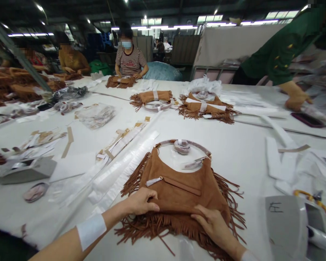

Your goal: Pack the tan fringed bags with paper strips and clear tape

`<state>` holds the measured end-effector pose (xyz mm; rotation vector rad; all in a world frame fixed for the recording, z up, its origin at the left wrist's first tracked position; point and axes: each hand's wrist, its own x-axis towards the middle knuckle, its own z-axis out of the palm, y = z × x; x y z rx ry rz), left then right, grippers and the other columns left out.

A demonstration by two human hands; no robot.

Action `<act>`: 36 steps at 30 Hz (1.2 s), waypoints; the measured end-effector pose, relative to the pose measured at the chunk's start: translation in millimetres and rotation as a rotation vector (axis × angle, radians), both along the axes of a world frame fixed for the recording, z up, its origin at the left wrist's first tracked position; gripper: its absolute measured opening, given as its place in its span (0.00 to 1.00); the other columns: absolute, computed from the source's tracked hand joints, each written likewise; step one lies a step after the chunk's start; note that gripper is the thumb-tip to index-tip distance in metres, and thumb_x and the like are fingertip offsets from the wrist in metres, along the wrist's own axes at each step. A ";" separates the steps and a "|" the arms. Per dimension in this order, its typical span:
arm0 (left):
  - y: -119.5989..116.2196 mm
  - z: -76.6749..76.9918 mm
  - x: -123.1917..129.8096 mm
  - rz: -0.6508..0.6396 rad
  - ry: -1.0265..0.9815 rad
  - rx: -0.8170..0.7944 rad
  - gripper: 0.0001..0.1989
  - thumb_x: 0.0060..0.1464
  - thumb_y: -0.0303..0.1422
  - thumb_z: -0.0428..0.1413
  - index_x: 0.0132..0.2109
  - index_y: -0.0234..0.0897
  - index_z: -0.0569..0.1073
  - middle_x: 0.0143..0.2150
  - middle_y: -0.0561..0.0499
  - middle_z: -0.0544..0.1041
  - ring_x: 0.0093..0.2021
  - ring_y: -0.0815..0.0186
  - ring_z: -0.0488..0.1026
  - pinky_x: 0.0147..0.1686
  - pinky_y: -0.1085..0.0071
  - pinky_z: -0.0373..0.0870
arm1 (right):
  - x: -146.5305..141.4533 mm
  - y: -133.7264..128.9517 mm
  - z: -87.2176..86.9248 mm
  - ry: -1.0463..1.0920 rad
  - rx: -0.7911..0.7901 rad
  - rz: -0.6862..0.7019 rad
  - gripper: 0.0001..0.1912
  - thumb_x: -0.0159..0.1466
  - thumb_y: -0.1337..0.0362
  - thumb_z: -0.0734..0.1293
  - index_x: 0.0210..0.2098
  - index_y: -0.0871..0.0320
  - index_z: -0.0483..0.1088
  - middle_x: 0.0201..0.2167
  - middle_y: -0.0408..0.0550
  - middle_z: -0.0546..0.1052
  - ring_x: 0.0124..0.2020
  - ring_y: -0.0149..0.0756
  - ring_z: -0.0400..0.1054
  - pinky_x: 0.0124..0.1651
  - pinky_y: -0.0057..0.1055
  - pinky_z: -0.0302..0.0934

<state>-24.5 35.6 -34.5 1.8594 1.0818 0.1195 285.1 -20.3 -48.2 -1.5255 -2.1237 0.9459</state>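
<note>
A brown suede handbag [176, 181] with long fringe lies flat on the white table in front of me, its wrapped handle curving away at the top. Near its lower left edge, my left hand [142, 201] pinches the suede between thumb and fingers. My right hand [213, 223] grips the lower right part, thumb and fingers closed on a fold above the fringe. Across the bag's front runs a zip with a white-wrapped pull [154, 181]. Inside the handle's loop rests a plastic-wrapped coil [182, 146], seemingly a strap.
Other folded fringed bags [155, 96] lie farther back. A grey box [284, 224] holding yellow-handled scissors [312, 197] is at right, a tape dispenser [29, 170] at left. Paper strips [125, 137] lie left of the bag. A co-worker's hand [297, 98] reaches in beside a phone [306, 119].
</note>
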 end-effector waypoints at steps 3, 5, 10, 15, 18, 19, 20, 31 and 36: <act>-15.9 -17.1 9.6 0.117 0.067 0.251 0.10 0.58 0.38 0.51 0.31 0.38 0.65 0.29 0.55 0.71 0.32 0.67 0.68 0.32 0.73 0.59 | 0.5 1.2 -1.3 -0.021 0.002 -0.006 0.19 0.67 0.50 0.57 0.29 0.55 0.67 0.24 0.42 0.74 0.26 0.35 0.70 0.31 0.29 0.57; -24.7 -25.3 14.5 0.191 0.123 0.385 0.11 0.62 0.36 0.46 0.32 0.38 0.65 0.32 0.51 0.73 0.35 0.64 0.70 0.36 0.71 0.60 | 0.4 1.2 -1.4 -0.035 0.008 -0.014 0.19 0.67 0.50 0.57 0.28 0.55 0.67 0.23 0.42 0.73 0.26 0.35 0.69 0.31 0.30 0.56; -24.7 -7.0 25.9 0.154 0.180 0.352 0.11 0.63 0.41 0.46 0.40 0.39 0.67 0.34 0.49 0.76 0.36 0.60 0.74 0.35 0.69 0.64 | -1.4 -0.1 2.0 -0.052 0.034 -0.027 0.18 0.67 0.51 0.58 0.28 0.55 0.66 0.23 0.43 0.74 0.26 0.36 0.70 0.30 0.30 0.56; -17.7 11.9 41.2 -0.027 0.336 0.389 0.20 0.57 0.52 0.51 0.40 0.38 0.70 0.36 0.44 0.78 0.40 0.52 0.76 0.38 0.64 0.67 | -2.3 -1.0 4.5 -0.044 0.027 -0.035 0.18 0.66 0.50 0.58 0.30 0.55 0.68 0.24 0.43 0.75 0.26 0.35 0.70 0.29 0.29 0.57; -14.9 0.8 44.3 -0.009 0.392 0.393 0.20 0.60 0.51 0.47 0.40 0.38 0.70 0.36 0.44 0.79 0.40 0.54 0.77 0.39 0.66 0.68 | -1.3 1.0 1.5 -0.036 0.007 -0.048 0.19 0.66 0.49 0.57 0.30 0.55 0.68 0.23 0.42 0.74 0.25 0.34 0.69 0.29 0.29 0.58; -13.2 -3.5 44.5 -0.008 0.402 0.397 0.21 0.60 0.51 0.46 0.40 0.38 0.70 0.36 0.44 0.79 0.40 0.54 0.77 0.39 0.66 0.69 | -1.2 2.7 0.4 -0.027 -0.001 -0.056 0.20 0.67 0.49 0.56 0.29 0.55 0.68 0.23 0.42 0.74 0.25 0.34 0.69 0.30 0.28 0.58; -11.0 -7.1 44.7 -0.015 0.412 0.400 0.22 0.60 0.52 0.46 0.41 0.38 0.70 0.36 0.44 0.79 0.40 0.54 0.77 0.38 0.65 0.69 | -1.3 4.9 -0.5 -0.016 -0.010 -0.066 0.21 0.67 0.49 0.55 0.28 0.55 0.67 0.23 0.42 0.74 0.26 0.34 0.69 0.31 0.28 0.58; -13.5 -1.3 48.1 0.048 0.517 0.424 0.20 0.63 0.48 0.44 0.43 0.37 0.70 0.38 0.45 0.78 0.40 0.56 0.76 0.38 0.65 0.70 | -4.8 18.4 5.3 -0.063 0.015 -0.048 0.23 0.69 0.49 0.53 0.27 0.55 0.67 0.27 0.44 0.76 0.31 0.37 0.72 0.34 0.30 0.58; -17.9 -6.5 46.4 0.114 0.556 0.435 0.23 0.66 0.44 0.40 0.41 0.34 0.73 0.38 0.40 0.78 0.41 0.55 0.76 0.39 0.63 0.70 | -6.5 22.8 2.8 -0.328 0.121 0.025 0.22 0.71 0.52 0.52 0.29 0.55 0.68 0.26 0.46 0.77 0.30 0.38 0.73 0.31 0.29 0.57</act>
